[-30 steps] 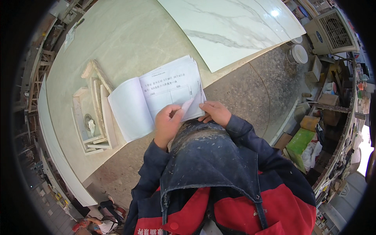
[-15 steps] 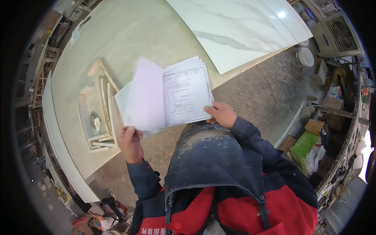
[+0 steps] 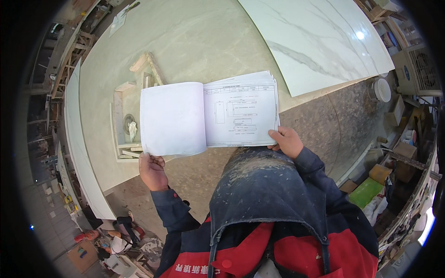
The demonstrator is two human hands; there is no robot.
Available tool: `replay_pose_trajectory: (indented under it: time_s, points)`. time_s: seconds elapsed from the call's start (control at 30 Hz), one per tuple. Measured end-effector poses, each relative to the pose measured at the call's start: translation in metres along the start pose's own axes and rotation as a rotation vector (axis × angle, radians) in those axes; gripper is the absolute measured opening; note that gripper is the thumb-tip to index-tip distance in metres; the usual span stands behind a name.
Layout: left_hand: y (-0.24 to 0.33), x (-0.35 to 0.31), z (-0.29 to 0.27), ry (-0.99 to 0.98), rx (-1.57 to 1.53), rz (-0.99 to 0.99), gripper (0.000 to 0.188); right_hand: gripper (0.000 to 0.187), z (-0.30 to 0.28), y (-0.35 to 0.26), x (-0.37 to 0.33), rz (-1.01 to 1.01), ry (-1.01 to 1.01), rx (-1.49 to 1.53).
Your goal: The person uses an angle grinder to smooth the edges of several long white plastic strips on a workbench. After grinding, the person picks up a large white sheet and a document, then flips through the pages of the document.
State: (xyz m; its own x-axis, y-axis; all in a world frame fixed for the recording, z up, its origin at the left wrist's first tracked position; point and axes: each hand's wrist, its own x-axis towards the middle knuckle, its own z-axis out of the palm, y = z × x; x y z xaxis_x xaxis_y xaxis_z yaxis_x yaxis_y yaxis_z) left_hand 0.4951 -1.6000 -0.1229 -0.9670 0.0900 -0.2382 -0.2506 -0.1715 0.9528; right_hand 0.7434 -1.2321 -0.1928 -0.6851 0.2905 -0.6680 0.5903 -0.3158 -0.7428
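Observation:
A stack of paper sheets lies open like a booklet in front of me, its right-hand page printed with line drawings and small tables. The turned page on the left is blank white. My left hand pinches the lower left corner of the turned sheets. At the lower right corner, my right hand grips the stack with the thumb on top and the fingers underneath. The papers are held over the near edge of a pale stone-look slab.
A white marbled slab lies at the far right. Left of the papers, strips of pale board frame a small round disc. A white bucket stands on the floor at right, near boxes and a green package.
The page that was blurred in mid-turn now lies flat on the left side. A different printed drawing shows on the right-hand page. Both hands still hold the lower corners.

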Motion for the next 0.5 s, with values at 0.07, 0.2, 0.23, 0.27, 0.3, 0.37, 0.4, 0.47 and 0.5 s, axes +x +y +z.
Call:
replay_pose_trajectory:
  time_s: [0.07, 0.2, 0.23, 0.27, 0.3, 0.37, 0.4, 0.47, 0.5]
  points:
    - [-0.001, 0.001, -0.003, 0.006, -0.025, -0.022, 0.018, 0.040, -0.001, 0.003, 0.001, -0.004, 0.000, 0.015]
    - [0.001, -0.007, 0.023, -0.045, -0.043, -0.077, 0.021, 0.040, -0.001, 0.001, 0.000, 0.000, 0.004, -0.011]
    - [0.002, -0.012, 0.033, -0.120, 0.017, -0.080, 0.022, 0.040, -0.002, 0.000, 0.000, 0.002, 0.009, -0.024]
    - [0.004, -0.018, 0.045, -0.196, 0.077, -0.082, 0.024, 0.040, -0.002, -0.001, -0.001, 0.004, 0.013, -0.036]
    - [0.004, -0.025, 0.057, -0.269, 0.136, -0.083, 0.025, 0.040, -0.002, -0.001, -0.001, 0.009, 0.011, -0.023]
    - [-0.002, -0.038, 0.085, -0.361, 0.138, -0.154, 0.024, 0.040, -0.002, 0.001, 0.000, 0.017, 0.014, -0.005]
    - [-0.004, -0.045, 0.099, -0.403, 0.146, -0.188, 0.024, 0.040, -0.002, 0.002, 0.000, 0.009, 0.024, 0.015]
    - [-0.012, -0.058, 0.122, -0.495, 0.192, -0.297, 0.024, 0.041, -0.001, 0.004, 0.001, -0.010, 0.044, 0.053]
    - [-0.016, -0.061, 0.131, -0.544, 0.214, -0.353, 0.025, 0.040, 0.000, 0.004, 0.000, 0.010, 0.034, 0.050]
